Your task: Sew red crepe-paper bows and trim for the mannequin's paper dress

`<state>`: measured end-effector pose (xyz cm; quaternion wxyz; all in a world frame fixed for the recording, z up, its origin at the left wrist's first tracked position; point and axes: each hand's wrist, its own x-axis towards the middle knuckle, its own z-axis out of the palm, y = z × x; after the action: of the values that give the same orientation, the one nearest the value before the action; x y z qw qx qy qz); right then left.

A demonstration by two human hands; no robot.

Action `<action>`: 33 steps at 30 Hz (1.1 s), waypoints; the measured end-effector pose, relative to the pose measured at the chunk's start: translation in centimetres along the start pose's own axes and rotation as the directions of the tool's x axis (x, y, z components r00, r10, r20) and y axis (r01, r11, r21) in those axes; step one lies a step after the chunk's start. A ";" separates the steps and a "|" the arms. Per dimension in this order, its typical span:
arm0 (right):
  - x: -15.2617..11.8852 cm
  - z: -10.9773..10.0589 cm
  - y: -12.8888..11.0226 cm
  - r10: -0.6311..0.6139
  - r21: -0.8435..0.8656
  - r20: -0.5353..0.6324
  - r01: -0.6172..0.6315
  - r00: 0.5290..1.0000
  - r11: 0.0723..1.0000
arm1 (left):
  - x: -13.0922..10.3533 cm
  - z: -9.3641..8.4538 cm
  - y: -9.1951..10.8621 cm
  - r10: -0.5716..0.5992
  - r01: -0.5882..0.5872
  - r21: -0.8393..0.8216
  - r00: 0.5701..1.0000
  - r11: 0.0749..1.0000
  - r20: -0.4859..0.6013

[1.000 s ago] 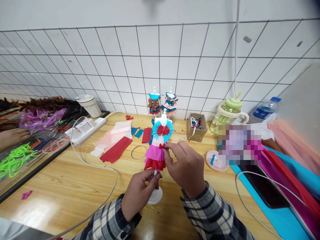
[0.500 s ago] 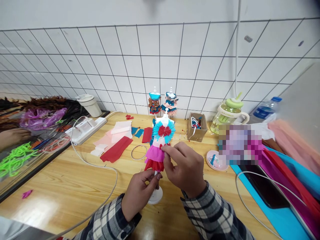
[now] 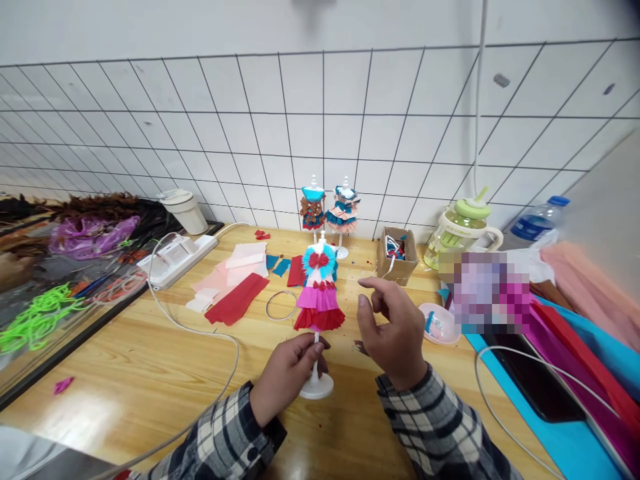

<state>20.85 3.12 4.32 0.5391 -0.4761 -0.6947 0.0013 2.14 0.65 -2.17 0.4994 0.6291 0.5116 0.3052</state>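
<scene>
My left hand pinches the thin white post of a miniature dress form, just above its round base. The form wears crepe paper: a blue ruffle with a red bow on the chest, a small red bow at the waist, and a pink tier over a red one. To its right, my right hand is apart from the form, fingers loosely bent and spread, with nothing seen in them. Two more dressed mini forms stand behind, one with brown ruffles, the other with blue and peach ruffles.
Red crepe paper and pale sheets lie left of a metal ring. A small cardboard box, a pink dish and a green-lidded jug stand right. White cables cross both sides near a power strip. Another person's hand is far left.
My right hand has let go of the waist and drawn back to the right. The dress form has turned and now shows its red waist bow and spread skirt.
</scene>
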 end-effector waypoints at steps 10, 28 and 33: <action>-9.7 -0.5 6.2 0.044 -0.157 0.343 0.011 0.938 0.988 | 10.7 -0.8 -1.6 0.172 -0.168 0.036 0.959 0.985 -0.225; -9.4 -1.0 7.5 0.228 -0.122 0.139 -0.212 0.964 0.970 | 0.4 -6.0 1.4 -0.097 -0.066 0.451 0.939 0.890 0.329; -7.3 -0.9 5.0 0.061 -0.028 0.234 -0.056 0.970 0.998 | -1.5 -8.5 -0.2 -0.164 -0.082 0.620 0.930 0.780 0.329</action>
<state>24.57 0.55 -3.29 0.4479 -0.4988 -0.7391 0.0660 -5.96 1.88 0.52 0.3556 0.7924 0.4954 -0.0146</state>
